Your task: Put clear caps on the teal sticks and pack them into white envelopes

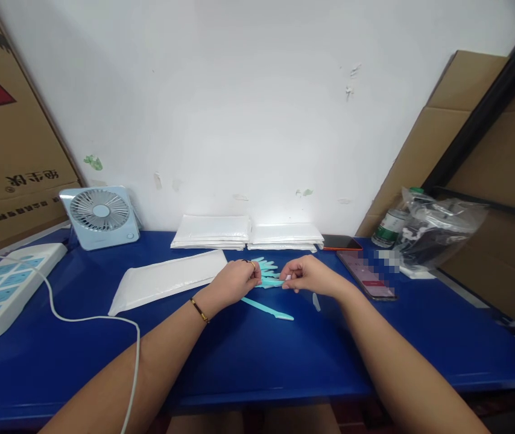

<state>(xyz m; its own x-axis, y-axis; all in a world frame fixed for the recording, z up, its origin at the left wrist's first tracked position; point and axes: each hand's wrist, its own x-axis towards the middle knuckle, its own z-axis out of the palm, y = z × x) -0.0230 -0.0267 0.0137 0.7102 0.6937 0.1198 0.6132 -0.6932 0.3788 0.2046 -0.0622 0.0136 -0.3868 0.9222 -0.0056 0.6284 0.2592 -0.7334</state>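
Note:
My left hand [239, 280] is closed, pinching one end of a turquoise eyebrow razor [270, 282] just above the table. The fingers of my right hand [305, 276] are pinched at the razor's other end, where a small whitish bit shows that I cannot make out clearly. Behind the held razor several more turquoise razors [266, 265] lie fanned out, partly hidden by my hands. One loose razor [269, 308] rests in front of my left hand, pointing right. A small clear blade cap [316, 302] lies below my right wrist.
A white padded mailer [167, 283] lies left of my hands. Two stacks of mailers [212, 229] sit against the wall. Phones [366, 274] and a bagged item [438, 235] with a bottle [389, 228] are at right; a fan [101, 218], power strip [17, 289] and cable [90, 317] at left.

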